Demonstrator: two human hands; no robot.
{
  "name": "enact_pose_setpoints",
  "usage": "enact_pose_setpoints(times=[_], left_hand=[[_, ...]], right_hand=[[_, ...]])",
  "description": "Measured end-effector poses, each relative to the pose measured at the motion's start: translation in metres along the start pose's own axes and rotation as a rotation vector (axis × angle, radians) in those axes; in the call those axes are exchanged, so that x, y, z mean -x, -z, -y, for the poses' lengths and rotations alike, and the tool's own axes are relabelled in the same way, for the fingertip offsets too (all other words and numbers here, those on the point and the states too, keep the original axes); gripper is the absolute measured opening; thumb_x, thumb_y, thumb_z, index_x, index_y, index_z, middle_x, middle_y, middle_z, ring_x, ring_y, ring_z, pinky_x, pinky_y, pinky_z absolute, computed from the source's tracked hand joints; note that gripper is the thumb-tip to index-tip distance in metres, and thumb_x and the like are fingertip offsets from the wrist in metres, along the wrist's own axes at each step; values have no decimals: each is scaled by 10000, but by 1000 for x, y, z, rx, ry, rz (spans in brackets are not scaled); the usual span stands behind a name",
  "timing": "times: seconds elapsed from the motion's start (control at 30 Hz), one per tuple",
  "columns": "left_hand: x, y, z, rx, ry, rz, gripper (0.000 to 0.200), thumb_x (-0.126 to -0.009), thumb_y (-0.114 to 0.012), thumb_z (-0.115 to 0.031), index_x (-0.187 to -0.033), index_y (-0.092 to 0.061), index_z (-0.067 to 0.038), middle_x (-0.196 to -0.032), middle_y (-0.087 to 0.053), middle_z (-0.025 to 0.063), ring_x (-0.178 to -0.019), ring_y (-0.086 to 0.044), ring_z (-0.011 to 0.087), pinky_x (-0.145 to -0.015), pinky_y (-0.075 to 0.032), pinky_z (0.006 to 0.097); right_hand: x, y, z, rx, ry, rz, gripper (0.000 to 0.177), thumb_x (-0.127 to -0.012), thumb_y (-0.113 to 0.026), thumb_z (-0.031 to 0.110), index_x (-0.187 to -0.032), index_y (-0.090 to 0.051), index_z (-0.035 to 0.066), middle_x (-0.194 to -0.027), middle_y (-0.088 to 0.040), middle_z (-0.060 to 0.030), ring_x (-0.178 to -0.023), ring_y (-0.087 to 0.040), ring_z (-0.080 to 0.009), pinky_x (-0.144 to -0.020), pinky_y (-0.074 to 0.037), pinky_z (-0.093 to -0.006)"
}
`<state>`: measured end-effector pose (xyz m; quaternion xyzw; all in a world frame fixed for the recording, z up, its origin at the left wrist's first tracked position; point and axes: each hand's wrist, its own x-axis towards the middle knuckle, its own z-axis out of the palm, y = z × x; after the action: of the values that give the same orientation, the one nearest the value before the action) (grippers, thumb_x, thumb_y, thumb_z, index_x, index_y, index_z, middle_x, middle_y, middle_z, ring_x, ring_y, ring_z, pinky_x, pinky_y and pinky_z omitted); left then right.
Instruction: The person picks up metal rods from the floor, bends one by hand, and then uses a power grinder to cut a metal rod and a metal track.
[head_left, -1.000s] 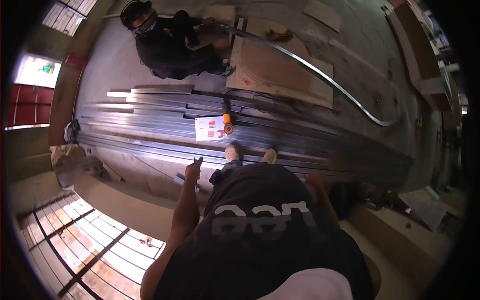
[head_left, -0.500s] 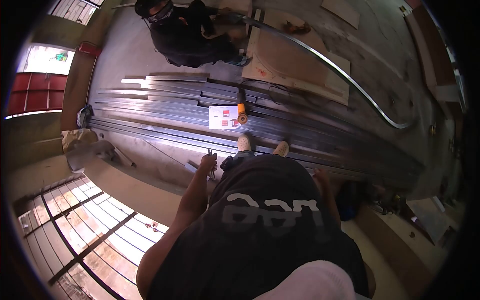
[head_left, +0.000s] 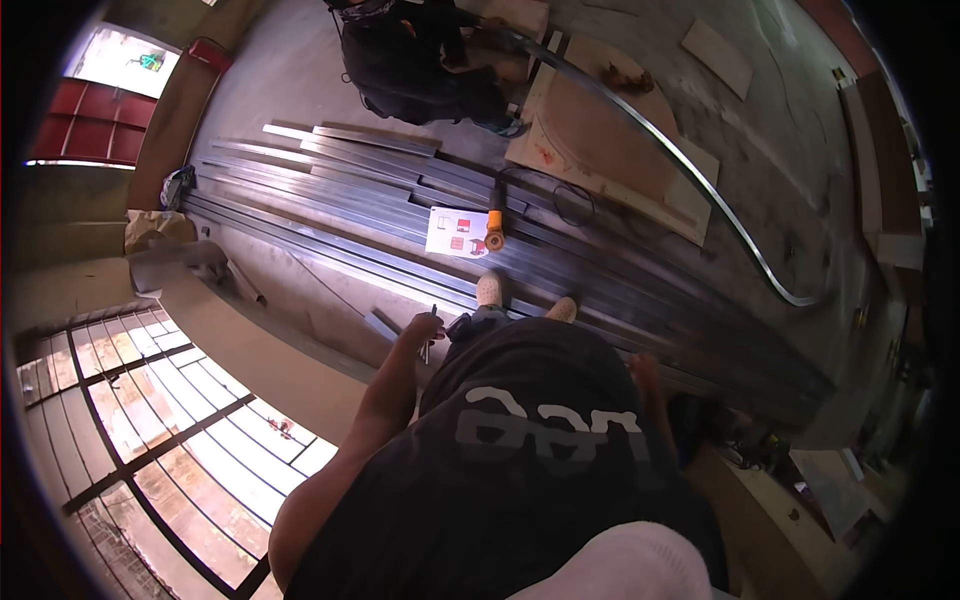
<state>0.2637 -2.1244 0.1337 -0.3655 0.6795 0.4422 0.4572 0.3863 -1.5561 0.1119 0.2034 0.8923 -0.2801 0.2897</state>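
Note:
My left hand (head_left: pixel 424 328) is closed around a slim tool (head_left: pixel 434 312), whose dark tip sticks up above the fist while thin metal parts hang below it; its exact kind is unclear. Low at my right side is my right hand (head_left: pixel 642 370), its fingers blurred and partly behind my dark shirt (head_left: pixel 540 470). Beyond my shoes lie long metal tubes (head_left: pixel 330 190), side by side on the floor. On them rest a printed sheet (head_left: pixel 452 232) with red pictures and, right beside it, a yellow and black angle grinder (head_left: pixel 495 225).
Another person (head_left: pixel 420 65) in dark clothes crouches across the tubes, close to a long bent metal strip (head_left: pixel 680 150). A wooden board (head_left: pixel 560 165) lies under that strip, with a dark cable (head_left: pixel 572 203) near it. Barred windows (head_left: pixel 160 430) stand at lower left.
My view has turned, so the tubes now slant more and the other person appears farther right and higher. My left hand still grips the slim tool; both hands stay low at my sides.

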Motion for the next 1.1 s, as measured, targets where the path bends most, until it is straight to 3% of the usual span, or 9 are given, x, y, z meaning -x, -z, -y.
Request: enact_pose_setpoints(times=[0.33,0.4,0.5,0.67,0.73,0.77,0.9,0.93,1.1], left_hand=[[-27,8,24,101,-129,67,120,-866,-575,-96,-945,-657,-57,-837,-673,96,-761,-684,258,-608,-532,446],[-36,16,15,-1333,-662,81,103,-824,-630,-160,-886,-683,-97,-851,-674,105,-831,-672,275,-723,-536,446],[-70,25,33,-1304,-819,38,148,-792,-649,-267,-835,-697,-133,-877,-677,101,-866,-657,285,-752,-518,433],[-62,16,15,-1042,-697,-85,124,-785,-678,-192,-857,-685,-92,-814,-674,99,-773,-659,257,-656,-508,405],[-37,4,-3,-13,-228,-109,94,-765,-696,-103,-840,-669,-53,-755,-652,86,-671,-625,201,-603,-495,359],[-32,0,-8,-11,-228,-106,94,-765,-696,-103,-840,-669,-53,-755,-652,86,-671,-625,201,-603,-495,359],[-27,-13,-24,61,-256,-117,142,-715,-739,-88,-818,-652,-43,-689,-610,55,-618,-583,156,-566,-476,321],[-27,-15,-26,0,-254,-117,172,-699,-756,-95,-825,-649,-45,-676,-604,52,-620,-585,158,-567,-477,319],[-26,-20,-33,47,-221,-123,185,-708,-751,-104,-854,-652,-51,-672,-596,50,-629,-589,156,-573,-486,318]], right_hand=[[13,18,50,-262,-160,-37,305,-825,-572,268,-839,-683,-16,-780,-678,-159,-734,-636,-267,-709,-474,-402],[12,18,48,-272,-149,-48,294,-819,-579,258,-834,-680,-18,-766,-673,-155,-728,-629,-258,-702,-473,-395],[-2,4,2,-328,-143,-25,274,-823,-585,240,-851,-679,-15,-805,-667,-166,-754,-640,-270,-668,-468,-408],[27,34,-32,290,314,-172,280,-817,-632,241,-986,-630,18,-1032,-621,-142,-978,-600,-341,-757,-476,-410],[30,25,-84,253,549,-337,329,-818,-650,266,-1021,-607,11,-1041,-621,-139,-980,-598,-368,-781,-486,-419],[31,20,-116,249,777,-512,382,-818,-668,292,-1056,-584,5,-1050,-622,-136,-982,-597,-395,-804,-497,-429],[36,24,-210,-907,-443,-378,703,-871,-563,502,-1417,-217,226,-1463,-196,-106,-1340,-230,-325,-1011,-291,-610],[42,32,-239,-1061,-550,-482,795,-884,-537,554,-1507,-126,281,-1566,-90,-99,-1429,-138,-308,-1063,-240,-656],[162,154,-251,-773,-786,-1261,786,-833,-607,533,-1421,-224,179,-1447,-234,-128,-1300,-277,-332,-990,-323,-587]])
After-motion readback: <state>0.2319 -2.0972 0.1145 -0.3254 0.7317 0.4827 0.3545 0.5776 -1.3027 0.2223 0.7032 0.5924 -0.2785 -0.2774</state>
